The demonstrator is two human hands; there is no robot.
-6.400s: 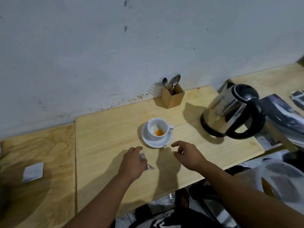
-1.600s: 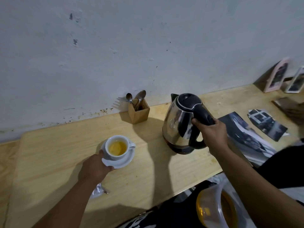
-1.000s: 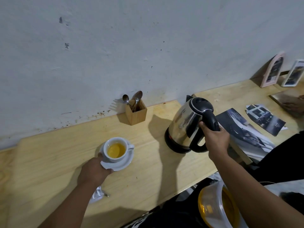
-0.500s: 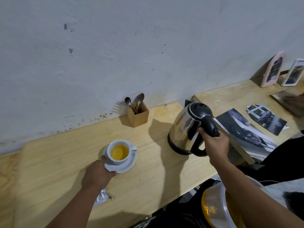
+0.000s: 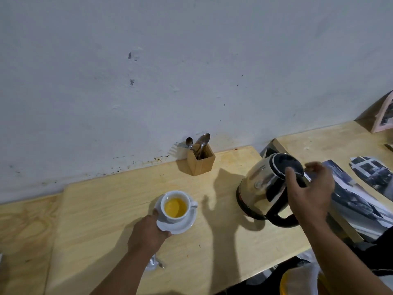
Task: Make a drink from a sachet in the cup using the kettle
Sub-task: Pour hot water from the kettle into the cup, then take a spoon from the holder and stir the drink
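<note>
A white cup (image 5: 175, 206) holding orange-yellow liquid stands on a white saucer (image 5: 180, 225) on the pale wooden table (image 5: 102, 213). My left hand (image 5: 148, 233) grips the saucer's near-left rim. The steel kettle (image 5: 263, 188) with black lid and handle stands on the table to the right. My right hand (image 5: 309, 193) hovers just over its handle, fingers spread, holding nothing. A torn silver sachet (image 5: 154, 262) lies by my left forearm.
A wooden holder (image 5: 201, 161) with spoons and a fork stands against the white wall. Printed photos (image 5: 357, 201) lie right of the kettle, and a pink frame (image 5: 385, 116) leans at the far right. The table's front edge runs below the kettle.
The kettle was set down on the table and my right hand let go of its handle, fingers now spread. My left hand stays on the saucer.
</note>
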